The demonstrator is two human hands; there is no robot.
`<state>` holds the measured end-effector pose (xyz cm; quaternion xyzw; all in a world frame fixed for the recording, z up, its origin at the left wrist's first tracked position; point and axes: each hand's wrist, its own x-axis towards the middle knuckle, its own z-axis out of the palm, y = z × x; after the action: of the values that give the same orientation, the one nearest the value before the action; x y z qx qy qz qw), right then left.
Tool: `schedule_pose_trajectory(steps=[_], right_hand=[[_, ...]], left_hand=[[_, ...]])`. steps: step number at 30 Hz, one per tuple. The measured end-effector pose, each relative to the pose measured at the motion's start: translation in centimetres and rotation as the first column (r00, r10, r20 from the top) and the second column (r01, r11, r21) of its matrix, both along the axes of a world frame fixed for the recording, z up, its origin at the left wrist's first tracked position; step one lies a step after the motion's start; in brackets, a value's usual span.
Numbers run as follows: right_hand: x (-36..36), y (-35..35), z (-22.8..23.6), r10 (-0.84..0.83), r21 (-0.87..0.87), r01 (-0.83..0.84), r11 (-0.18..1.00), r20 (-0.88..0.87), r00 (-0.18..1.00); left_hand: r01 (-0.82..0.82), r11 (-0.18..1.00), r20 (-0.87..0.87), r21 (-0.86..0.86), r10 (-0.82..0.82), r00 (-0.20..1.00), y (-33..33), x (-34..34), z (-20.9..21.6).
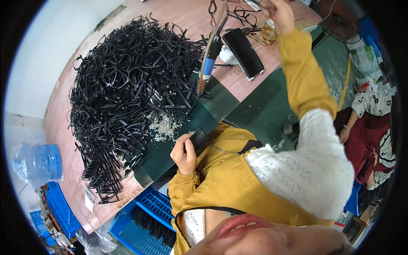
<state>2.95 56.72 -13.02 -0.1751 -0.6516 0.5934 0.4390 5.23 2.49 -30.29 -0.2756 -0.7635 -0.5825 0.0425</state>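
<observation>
My left hand (185, 155) is closed at the near table edge, thumb and forefinger pinched together. Whatever lies between those fingertips is too small to name. Right beside them is a small dark block (198, 138). A scatter of tiny pale bits (165, 128) lies just beyond, on a dark green mat (159, 159). My right hand (281, 18) reaches to the far side, fingers curled around something blurred at the picture's top edge. Below that hand stands a jar of amber liquid (267, 33). A blue-and-black electric screwdriver (207, 67) hangs upright over the mat.
A large heap of black eyeglass frames and temples (123, 85) covers the table's left half. A phone (243, 52) leans on a white stand; loose glasses (246, 18) lie behind it. Blue baskets (140, 231) sit below the table. Another person's hand (345, 134) shows at right.
</observation>
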Motion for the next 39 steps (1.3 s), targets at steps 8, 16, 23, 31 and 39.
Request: schedule_pose_trajectory(steps=[8, 16, 23, 31, 39], right_hand=[[11.9, -20.6, -17.0, -0.214, -0.556, 0.033, 0.830, -0.263, 0.941], [12.8, -29.0, -12.8, 0.587, 0.481, -0.775, 0.410, 0.511, 0.628], [2.7, -10.8, -0.8, 0.420, 0.106, -0.587, 0.803, 0.597, 0.683], [-15.7, 6.1, -8.2, -0.513, 0.437, -0.667, 0.603, 0.853, 0.096], [-17.8, 7.1, -10.3, -0.528, 0.374, -0.770, 0.517, 0.847, 0.057]], left_hand=[[0.083, 0.919, 0.432, 0.385, -0.259, 0.864, -0.1, 2.0, 2.8], [0.313, 0.629, 0.684, 0.712, -0.722, -0.105, 2.6, 3.5, 5.0], [0.159, 0.901, 0.559, 0.403, -0.380, 0.737, -1.3, 1.6, 4.7], [-0.121, 0.775, 0.480, 0.620, -0.252, 0.840, -3.1, 2.3, 0.2], [-0.144, 0.822, 0.537, 0.551, -0.217, 0.815, -3.2, 1.6, 0.0]])
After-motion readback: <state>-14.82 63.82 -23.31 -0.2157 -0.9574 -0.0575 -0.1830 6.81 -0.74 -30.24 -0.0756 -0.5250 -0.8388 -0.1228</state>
